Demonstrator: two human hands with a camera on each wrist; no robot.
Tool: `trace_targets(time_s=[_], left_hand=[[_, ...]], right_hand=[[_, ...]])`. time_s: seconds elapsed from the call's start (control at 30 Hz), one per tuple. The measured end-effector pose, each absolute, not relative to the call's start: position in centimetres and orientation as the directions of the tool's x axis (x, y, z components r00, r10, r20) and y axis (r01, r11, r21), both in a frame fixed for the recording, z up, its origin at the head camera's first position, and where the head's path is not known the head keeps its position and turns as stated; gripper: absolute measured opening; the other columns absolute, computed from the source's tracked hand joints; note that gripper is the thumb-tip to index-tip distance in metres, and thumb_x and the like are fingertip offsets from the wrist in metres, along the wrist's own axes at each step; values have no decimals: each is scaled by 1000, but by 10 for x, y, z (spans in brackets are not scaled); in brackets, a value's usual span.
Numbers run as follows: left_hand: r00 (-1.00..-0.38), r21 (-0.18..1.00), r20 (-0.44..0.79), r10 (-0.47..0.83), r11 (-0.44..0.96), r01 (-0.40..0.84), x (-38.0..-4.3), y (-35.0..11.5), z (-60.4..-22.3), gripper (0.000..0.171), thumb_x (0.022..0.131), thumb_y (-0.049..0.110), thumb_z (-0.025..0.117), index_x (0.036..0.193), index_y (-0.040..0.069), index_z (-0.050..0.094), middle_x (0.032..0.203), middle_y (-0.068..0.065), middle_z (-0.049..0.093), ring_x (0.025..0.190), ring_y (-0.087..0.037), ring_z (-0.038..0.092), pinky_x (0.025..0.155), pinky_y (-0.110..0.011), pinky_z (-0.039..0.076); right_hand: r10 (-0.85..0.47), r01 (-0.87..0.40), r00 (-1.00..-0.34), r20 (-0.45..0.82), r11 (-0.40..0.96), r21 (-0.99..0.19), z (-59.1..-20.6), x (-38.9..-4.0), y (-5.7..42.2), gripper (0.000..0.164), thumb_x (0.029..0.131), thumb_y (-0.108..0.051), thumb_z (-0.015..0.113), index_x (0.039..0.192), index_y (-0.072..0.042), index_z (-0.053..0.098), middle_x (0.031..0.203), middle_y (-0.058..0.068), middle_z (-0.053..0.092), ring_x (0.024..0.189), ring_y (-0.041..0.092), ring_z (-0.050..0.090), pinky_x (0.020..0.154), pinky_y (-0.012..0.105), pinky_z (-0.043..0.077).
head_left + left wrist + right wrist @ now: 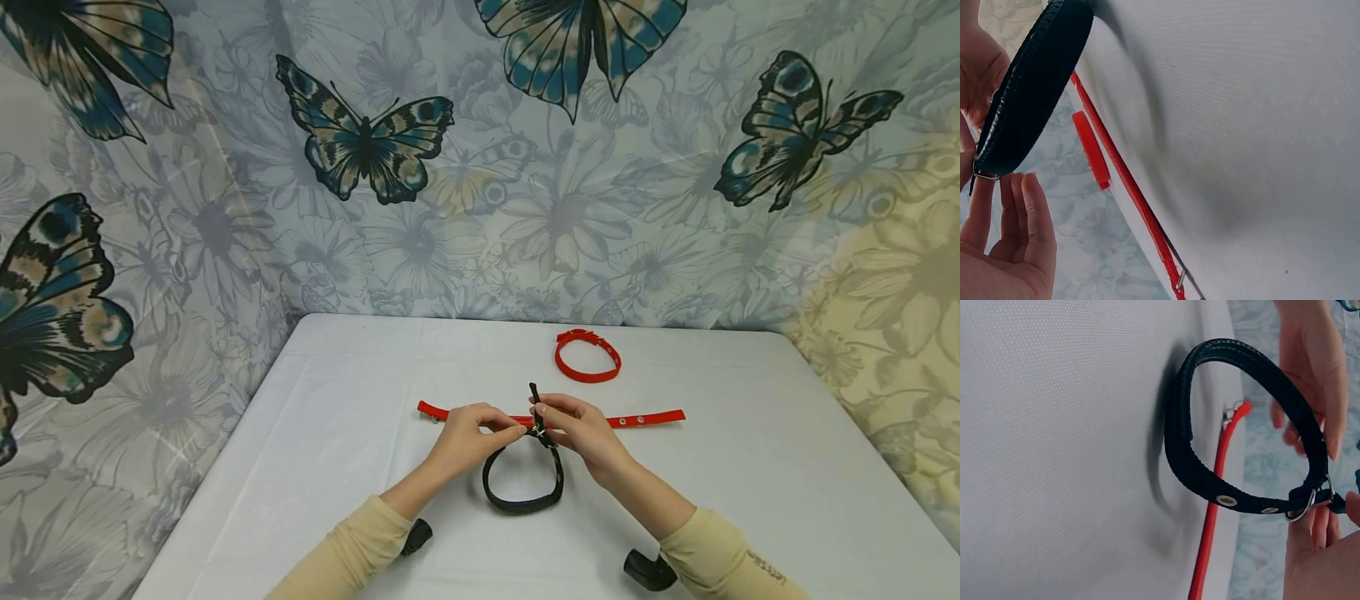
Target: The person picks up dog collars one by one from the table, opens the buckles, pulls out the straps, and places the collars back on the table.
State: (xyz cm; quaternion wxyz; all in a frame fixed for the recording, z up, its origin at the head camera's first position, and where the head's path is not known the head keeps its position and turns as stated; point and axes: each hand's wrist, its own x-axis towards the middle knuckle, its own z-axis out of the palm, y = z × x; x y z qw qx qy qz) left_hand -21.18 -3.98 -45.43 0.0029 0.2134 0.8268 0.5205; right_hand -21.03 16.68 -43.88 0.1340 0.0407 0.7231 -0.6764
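A black collar (522, 505) with metal eyelets stands bent into a loop between the two hands. My left hand (472, 437) pinches it near the buckle, thumb and finger meeting at the top of the loop. My right hand (588, 433) pinches the strap by the buckle, its free end pointing up past the fingers. In the right wrist view, a metal ring (1302, 509) hangs beside the buckle and eyelets (1227, 500) show along the band. Behind the hands, a red collar (647, 419) lies stretched out flat, its middle partly hidden by them.
A second red collar (588, 377), closed in a ring, lies at the back of the white table (345, 375). Black objects (417, 537) (649, 571) sit by the two sleeves. Butterfly-printed cloth (562, 233) hangs behind the table.
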Motion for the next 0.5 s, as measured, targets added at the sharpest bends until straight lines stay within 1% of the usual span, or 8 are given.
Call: trace_targets(time_s=[0.1, 0.27, 0.4, 0.5], left_hand=[[-910, 861, 221, 351, 368, 351, -213, -37, -454, 11, 86, 30, 75, 86, 20, 78, 82, 13, 69, 79, -5, 63, 68, -25, 51], [-910, 876, 187, 369, 357, 325, -215, -36, -454, 11, 88, 29, 74, 91, 20, 78, 85, 13, 70, 83, -6, 63, 69, -25, 51], [-911, 882, 162, 378, 360, 306, -217, -34, -454, 12, 88, 27, 73, 93, 19, 79, 86, 11, 71, 84, -6, 64, 69, -25, 52], [-921, 887, 125, 368, 375, 270, -218, -33, -454, 12, 87, 27, 73, 93, 19, 79, 85, 11, 72, 82, -5, 64, 69, -25, 52]], right_hand=[[-117, 239, -962, -248, 85, -967, -440, -210, 166, 47, 92, -31, 68, 129, -3, 60, 120, 5, 66, 98, 17, 61, 94, 37, 49], [-106, 251, -961, -257, 65, -966, -440, -210, 163, 47, 92, -31, 69, 129, -3, 61, 118, 5, 67, 99, 17, 61, 93, 36, 48], [-99, 267, -958, -270, 45, -963, -439, -210, 161, 48, 92, -32, 69, 129, -3, 60, 118, 5, 67, 99, 17, 61, 94, 37, 47], [-89, 276, -956, -278, 35, -960, -439, -209, 160, 48, 92, -32, 69, 129, -3, 60, 117, 5, 67, 99, 17, 61, 96, 40, 46]])
